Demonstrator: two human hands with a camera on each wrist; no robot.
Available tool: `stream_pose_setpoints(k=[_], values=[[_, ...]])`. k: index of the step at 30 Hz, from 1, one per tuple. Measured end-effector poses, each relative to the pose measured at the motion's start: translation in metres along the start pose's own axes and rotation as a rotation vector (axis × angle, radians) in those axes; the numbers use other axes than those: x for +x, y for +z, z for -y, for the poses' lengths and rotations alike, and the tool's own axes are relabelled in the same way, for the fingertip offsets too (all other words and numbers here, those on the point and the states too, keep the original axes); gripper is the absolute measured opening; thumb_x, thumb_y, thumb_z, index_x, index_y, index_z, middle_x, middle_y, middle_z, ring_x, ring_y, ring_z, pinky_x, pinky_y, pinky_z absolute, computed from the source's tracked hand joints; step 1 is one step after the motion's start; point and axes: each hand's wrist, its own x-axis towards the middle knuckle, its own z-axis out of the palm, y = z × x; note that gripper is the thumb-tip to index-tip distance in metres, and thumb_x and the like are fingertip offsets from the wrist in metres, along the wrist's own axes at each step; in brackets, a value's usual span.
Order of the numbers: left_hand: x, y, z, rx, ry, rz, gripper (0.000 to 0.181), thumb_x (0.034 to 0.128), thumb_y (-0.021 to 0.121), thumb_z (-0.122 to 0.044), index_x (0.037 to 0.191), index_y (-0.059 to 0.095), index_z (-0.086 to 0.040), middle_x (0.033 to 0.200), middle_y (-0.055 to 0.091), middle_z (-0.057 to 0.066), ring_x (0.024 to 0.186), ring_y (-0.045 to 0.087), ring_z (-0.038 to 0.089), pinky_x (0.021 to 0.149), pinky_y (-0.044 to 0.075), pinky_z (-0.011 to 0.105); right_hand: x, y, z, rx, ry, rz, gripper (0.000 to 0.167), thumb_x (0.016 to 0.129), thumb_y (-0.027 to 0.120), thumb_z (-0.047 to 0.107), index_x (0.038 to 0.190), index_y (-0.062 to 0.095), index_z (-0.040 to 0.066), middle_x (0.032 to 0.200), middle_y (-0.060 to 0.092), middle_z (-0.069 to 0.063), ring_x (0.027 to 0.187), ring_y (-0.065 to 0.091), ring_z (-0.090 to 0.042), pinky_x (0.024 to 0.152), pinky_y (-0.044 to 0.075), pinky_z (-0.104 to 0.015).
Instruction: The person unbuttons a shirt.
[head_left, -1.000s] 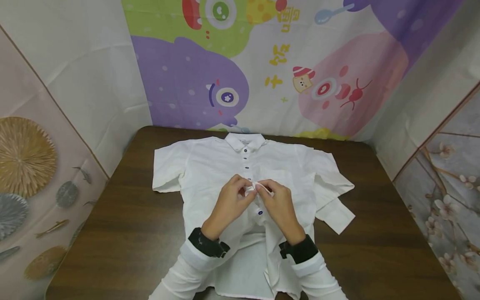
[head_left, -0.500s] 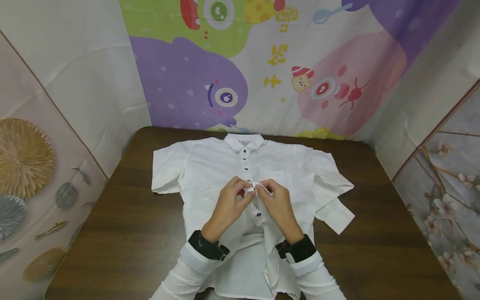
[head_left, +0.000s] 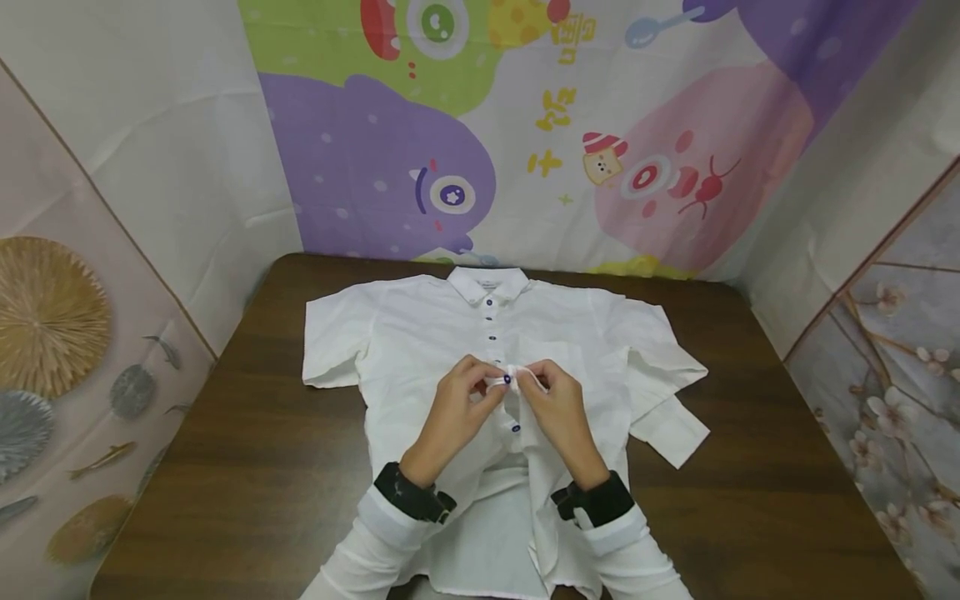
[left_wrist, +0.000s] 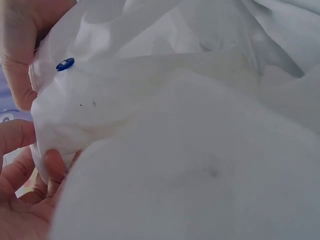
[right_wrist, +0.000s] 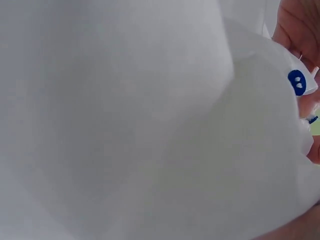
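A white collared shirt (head_left: 420, 333) lies front up, its placket lined with dark blue buttons. Over the middle of the placket, the left hand (head_left: 459, 408) pinches a raised fold of cloth between thumb and fingers. Facing it, the right hand (head_left: 557, 410) pinches the placket edge. A blue button (head_left: 507, 378) shows between the fingertips of both hands. Below them sits a lower button (head_left: 516, 428). In the left wrist view, fingers at the left edge hold the cloth near a blue button (left_wrist: 65, 64). Cloth fills most of the right wrist view, with a blue button (right_wrist: 297, 82) at right.
The shirt rests on a dark brown wooden table (head_left: 300, 467). Its right cuff end (head_left: 671, 433) sticks out under the sleeve. Behind the table hangs a cartoon-printed cloth (head_left: 382, 167). Patterned panels stand on both sides. Below the hands the shirt front spreads apart.
The blue button between the fingertips, hidden one second ago and partly showing half a second ago, is now plainly visible. Both hands stay nearly in place, with slight finger movement.
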Motion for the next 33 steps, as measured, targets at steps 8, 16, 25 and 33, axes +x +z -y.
stream_pose_setpoints(k=[8,16,25,33], values=[[-0.003,-0.001,0.003,0.043,-0.023,0.001,0.008,0.0824,0.065,-0.008,0.09,0.067,-0.008,0.082,0.052,0.003,0.071,0.051,0.013,0.064,0.045,0.023,-0.003,-0.009,0.0,-0.016,-0.035,0.07,0.017,0.088,0.063,0.024,0.09,0.063,0.007,0.086,0.065,-0.007,0.074,0.054,-0.012,0.065,0.044,-0.024],[-0.013,-0.003,0.014,0.121,-0.041,-0.007,0.013,0.0756,0.07,-0.007,0.078,0.058,-0.008,0.078,0.049,0.003,0.068,0.048,0.013,0.062,0.042,0.023,-0.01,-0.022,-0.01,-0.157,-0.07,0.093,0.018,0.084,0.068,0.024,0.091,0.06,0.008,0.086,0.065,-0.006,0.077,0.056,-0.016,0.071,0.044,-0.03],[-0.038,-0.002,0.031,0.102,-0.156,0.095,0.017,0.0714,0.061,0.007,0.078,0.056,-0.008,0.08,0.048,0.004,0.07,0.045,0.012,0.063,0.039,0.022,-0.023,-0.034,-0.042,-0.434,-0.079,0.128,0.016,0.086,0.062,0.016,0.097,0.061,0.004,0.086,0.065,-0.01,0.077,0.059,-0.024,0.071,0.047,-0.039],[-0.055,0.002,0.045,0.103,-0.22,0.192,0.019,0.0711,0.061,0.007,0.084,0.058,-0.007,0.087,0.051,0.006,0.078,0.048,0.014,0.07,0.041,0.026,-0.023,-0.029,-0.062,-0.713,0.009,0.19,0.034,0.088,0.059,0.016,0.118,0.055,0.0,0.108,0.063,-0.018,0.097,0.058,-0.036,0.079,0.038,-0.048]])
